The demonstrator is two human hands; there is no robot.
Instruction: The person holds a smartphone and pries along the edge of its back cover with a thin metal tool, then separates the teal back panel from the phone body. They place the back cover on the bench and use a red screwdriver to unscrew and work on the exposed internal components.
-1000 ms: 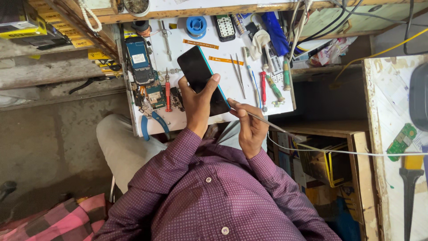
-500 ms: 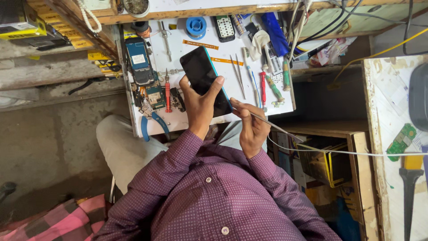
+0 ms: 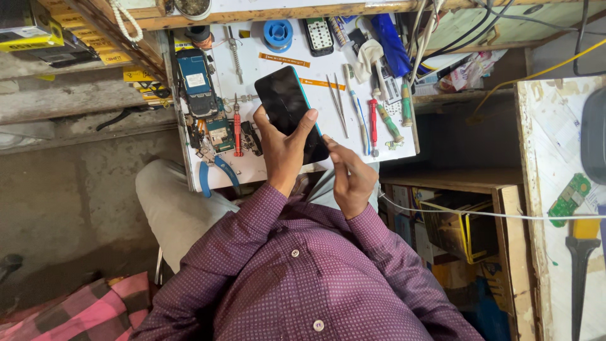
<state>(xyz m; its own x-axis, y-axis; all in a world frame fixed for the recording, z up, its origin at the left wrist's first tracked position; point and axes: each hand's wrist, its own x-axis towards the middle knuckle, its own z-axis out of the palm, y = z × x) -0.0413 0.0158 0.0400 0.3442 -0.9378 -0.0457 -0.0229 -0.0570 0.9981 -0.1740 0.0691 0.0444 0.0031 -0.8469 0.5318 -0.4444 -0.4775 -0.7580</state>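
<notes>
His left hand clamps the dark phone while the right hand, fingers pinched at its lower edge, seems mid-prying and needs steady, gentle leverage.

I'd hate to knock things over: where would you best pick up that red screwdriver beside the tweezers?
Take the red screwdriver by its thick red handle, coming straight down from above. It lies flat on the white worktop, with tweezers and a green-handled tool close on either side, so fingers should close across the handle's width.

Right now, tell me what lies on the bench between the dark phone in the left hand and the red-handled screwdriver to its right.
In the head view, a pair of metal tweezers lies between the phone and the red-handled screwdriver, with a white-handled tool alongside.
</notes>
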